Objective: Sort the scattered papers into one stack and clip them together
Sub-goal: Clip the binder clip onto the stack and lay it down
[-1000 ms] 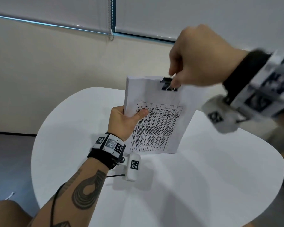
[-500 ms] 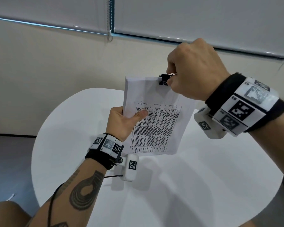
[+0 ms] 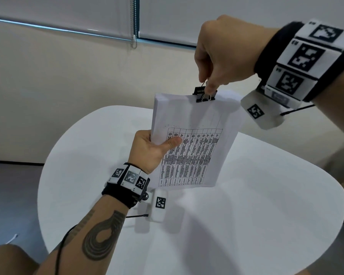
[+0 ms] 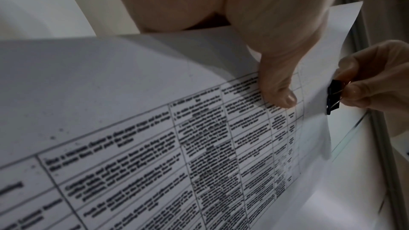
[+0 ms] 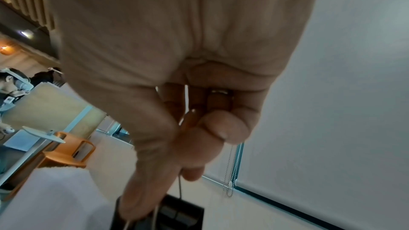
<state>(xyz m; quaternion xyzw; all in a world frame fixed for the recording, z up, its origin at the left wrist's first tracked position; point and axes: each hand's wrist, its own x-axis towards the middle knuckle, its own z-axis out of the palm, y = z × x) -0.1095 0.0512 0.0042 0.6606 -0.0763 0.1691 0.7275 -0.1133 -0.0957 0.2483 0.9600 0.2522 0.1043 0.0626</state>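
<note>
A stack of white papers (image 3: 193, 139) with a printed table is held upright above the round white table (image 3: 246, 225). My left hand (image 3: 157, 147) grips the stack's lower left edge, thumb across the front sheet (image 4: 155, 128). A black binder clip (image 3: 204, 94) sits on the middle of the stack's top edge. My right hand (image 3: 216, 62) reaches down from above and pinches the clip's wire handles between thumb and fingers. The clip (image 4: 333, 97) shows at the paper's far edge in the left wrist view, and the right wrist view has the clip (image 5: 168, 214) below my curled fingers.
Behind the table stand a cream wall and lowered window blinds with a bead chain (image 3: 134, 22). The right wrist view shows an orange chair (image 5: 68, 151) and another person (image 5: 13, 83) at a desk off to the side.
My right hand has risen above the stack's top edge and turned so its fingers point down onto the clip's handles. The stack and my left hand have stayed in place.
</note>
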